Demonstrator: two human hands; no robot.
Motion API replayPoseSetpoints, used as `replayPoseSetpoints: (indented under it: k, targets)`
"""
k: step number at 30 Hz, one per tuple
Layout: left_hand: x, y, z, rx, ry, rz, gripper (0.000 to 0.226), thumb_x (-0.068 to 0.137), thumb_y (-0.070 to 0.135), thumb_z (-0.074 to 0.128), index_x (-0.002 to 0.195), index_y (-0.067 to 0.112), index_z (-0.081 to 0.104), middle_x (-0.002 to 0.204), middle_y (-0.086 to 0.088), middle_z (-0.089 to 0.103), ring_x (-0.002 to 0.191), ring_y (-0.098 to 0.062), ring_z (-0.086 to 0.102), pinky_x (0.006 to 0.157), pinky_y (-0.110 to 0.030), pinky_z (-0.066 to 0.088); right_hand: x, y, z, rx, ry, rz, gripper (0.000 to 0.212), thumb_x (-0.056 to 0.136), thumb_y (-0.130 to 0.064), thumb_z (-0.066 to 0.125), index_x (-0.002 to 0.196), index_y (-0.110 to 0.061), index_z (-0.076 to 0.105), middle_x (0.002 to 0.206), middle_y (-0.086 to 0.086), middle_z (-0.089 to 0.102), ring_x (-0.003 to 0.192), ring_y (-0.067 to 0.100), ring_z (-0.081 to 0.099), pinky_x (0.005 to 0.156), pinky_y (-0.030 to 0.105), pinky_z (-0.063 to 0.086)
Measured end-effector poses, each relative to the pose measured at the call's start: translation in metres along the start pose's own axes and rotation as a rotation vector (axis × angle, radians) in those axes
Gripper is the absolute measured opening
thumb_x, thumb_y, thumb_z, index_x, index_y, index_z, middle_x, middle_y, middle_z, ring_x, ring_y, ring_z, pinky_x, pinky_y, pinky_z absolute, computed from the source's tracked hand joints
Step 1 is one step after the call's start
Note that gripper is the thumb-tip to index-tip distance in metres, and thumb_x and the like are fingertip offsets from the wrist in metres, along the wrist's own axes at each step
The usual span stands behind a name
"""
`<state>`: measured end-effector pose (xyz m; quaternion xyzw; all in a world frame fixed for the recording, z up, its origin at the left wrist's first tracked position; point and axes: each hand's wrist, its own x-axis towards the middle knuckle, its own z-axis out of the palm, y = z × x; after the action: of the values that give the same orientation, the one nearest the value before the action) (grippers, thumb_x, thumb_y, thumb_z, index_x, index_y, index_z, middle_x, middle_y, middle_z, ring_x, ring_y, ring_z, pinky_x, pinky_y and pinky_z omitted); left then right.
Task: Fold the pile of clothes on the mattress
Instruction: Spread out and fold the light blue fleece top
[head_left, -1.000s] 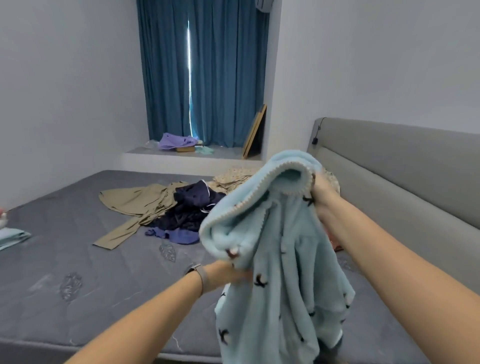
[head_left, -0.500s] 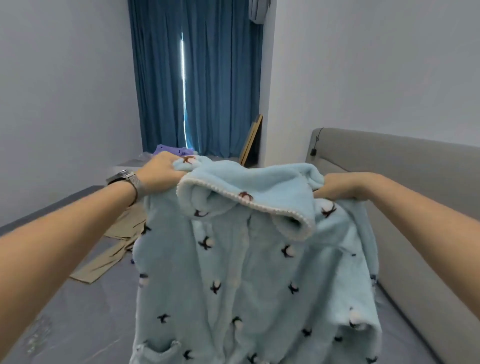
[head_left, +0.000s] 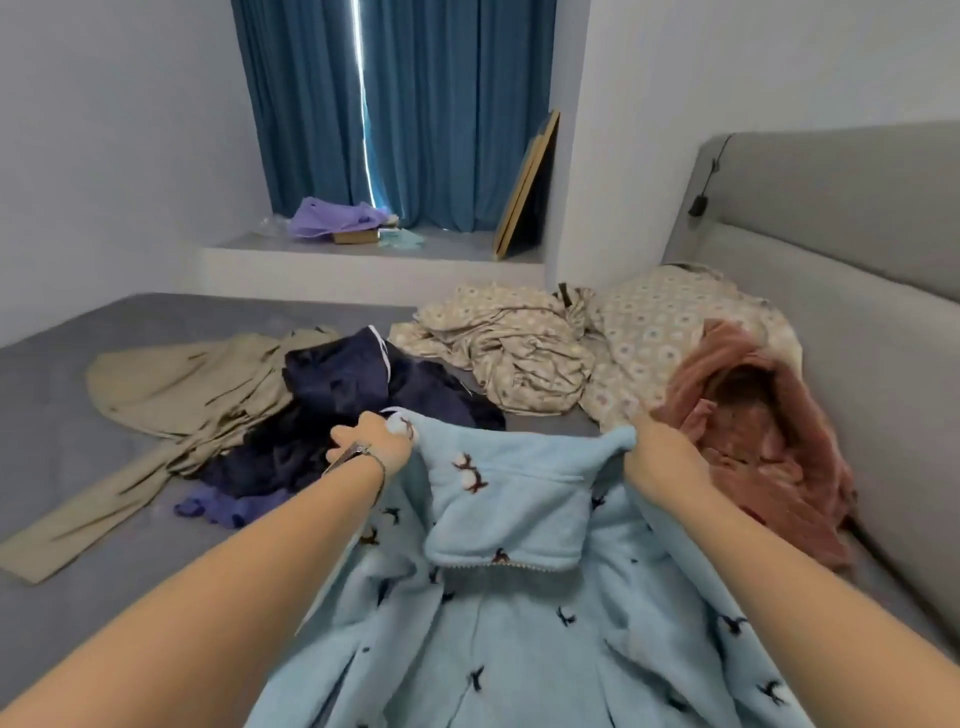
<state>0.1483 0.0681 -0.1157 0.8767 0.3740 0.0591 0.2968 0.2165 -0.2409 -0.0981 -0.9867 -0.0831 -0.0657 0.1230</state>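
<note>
Nearest, the blue fleece robe (head_left: 519, 639) spreads across the grey mattress (head_left: 67, 457), hood flopped toward us. The left hand (head_left: 371, 441) grips its far left corner, fingers curled around the fabric; the right hand (head_left: 662, 457) clutches the far right corner the same way. Just beyond the left hand lies a navy garment (head_left: 358, 384) touching a tan coat (head_left: 192, 395) on its left. Right of the right hand, a pink fleece (head_left: 753, 431) sits against the grey headboard (head_left: 857, 218). Farther back, a patterned sheet (head_left: 545, 348) lies crumpled, and blue curtains (head_left: 441, 114) hang at the far wall.
</note>
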Motion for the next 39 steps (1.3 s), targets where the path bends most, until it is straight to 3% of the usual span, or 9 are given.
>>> replayPoseSetpoints:
  k: [5,8,12,18,21,25,28,33,39]
  targets:
    - [0.037,-0.098,0.142,0.111,-0.072,0.124,0.096,0.069,0.073,0.054,0.147,0.047,0.004,0.159,-0.009,0.002,0.143,-0.038,0.011,0.115,-0.053,0.016,-0.025,0.048,0.185,-0.065,-0.344,0.069,0.064,0.097,-0.058,0.021,0.153,-0.034,0.005,0.162,0.006,0.002,0.148,0.030,0.004,0.117,0.053,0.009]
    - [0.056,-0.123,0.182,0.186,0.073,0.169,0.091,0.081,0.054,0.056,0.150,0.037,0.000,0.160,-0.008,-0.001,0.146,-0.033,0.002,0.114,-0.061,0.008,-0.033,0.057,0.226,-0.157,-0.148,0.045,0.077,0.082,-0.063,-0.010,0.152,-0.039,0.015,0.161,0.005,0.011,0.148,0.026,0.008,0.118,0.051,0.008]
    - [0.067,-0.116,0.189,0.281,0.136,0.165,0.090,0.088,0.036,0.061,0.152,0.030,-0.002,0.160,-0.008,0.000,0.146,-0.031,0.004,0.113,-0.063,0.006,-0.015,0.061,0.240,-0.180,-0.083,0.056,0.054,0.099,-0.054,0.011,0.151,-0.039,0.015,0.161,0.003,0.013,0.148,0.027,0.005,0.118,0.051,0.007]
    - [0.029,-0.113,0.186,0.580,0.048,0.087,0.069,0.100,0.035,0.027,0.150,0.019,-0.017,0.157,-0.026,-0.001,0.146,-0.038,0.004,0.113,-0.061,0.006,-0.033,0.037,0.236,-0.448,-0.260,0.143,0.060,0.102,-0.036,0.017,0.153,-0.022,-0.010,0.161,0.011,-0.010,0.148,0.036,-0.005,0.118,0.056,0.002]
    - [-0.019,-0.119,0.174,0.774,-0.060,0.104,0.063,0.102,0.039,0.015,0.151,0.011,-0.012,0.156,-0.028,-0.001,0.144,-0.045,0.001,0.113,-0.062,0.005,-0.076,0.017,0.224,-0.423,-0.303,0.087,0.061,0.102,-0.029,0.015,0.151,-0.002,-0.010,0.160,0.017,-0.011,0.148,0.036,-0.006,0.118,0.055,0.000]
    - [-0.122,-0.160,0.156,0.773,-0.232,0.245,0.064,0.100,0.048,0.014,0.153,0.019,-0.008,0.159,-0.019,-0.006,0.147,-0.033,-0.001,0.114,-0.059,0.009,-0.168,0.027,0.210,-0.163,-0.393,-0.142,0.057,0.091,-0.024,0.025,0.132,0.003,0.054,0.139,0.015,0.053,0.134,0.031,0.042,0.117,0.049,0.008]
    - [-0.169,-0.194,0.124,0.697,-0.339,0.331,0.073,0.094,0.061,0.026,0.152,0.032,-0.006,0.160,-0.011,-0.003,0.147,-0.029,0.008,0.114,-0.057,0.014,-0.220,0.036,0.177,0.035,-0.481,-0.151,0.047,0.102,-0.030,0.033,0.146,-0.012,0.037,0.150,0.004,0.037,0.142,0.023,0.027,0.116,0.031,0.015]
    - [-0.201,-0.253,0.068,0.196,-0.257,0.092,0.068,0.068,0.064,0.050,0.124,0.027,0.046,0.116,0.001,0.062,0.102,-0.022,0.062,0.085,-0.038,0.052,-0.319,0.041,0.131,0.376,-0.122,0.332,0.051,0.078,-0.040,0.075,0.119,-0.014,0.059,0.120,0.008,0.057,0.114,0.028,0.050,0.098,0.036,0.039]
    - [-0.263,-0.291,0.043,-0.159,-0.252,-0.096,0.035,0.087,0.054,0.054,0.093,0.022,0.065,0.096,0.000,0.067,0.092,-0.023,0.060,0.082,-0.033,0.046,-0.368,0.050,0.146,0.874,-0.197,0.775,0.113,0.033,-0.062,0.090,0.124,-0.002,0.058,0.123,0.014,0.062,0.112,0.031,0.058,0.097,0.042,0.048]
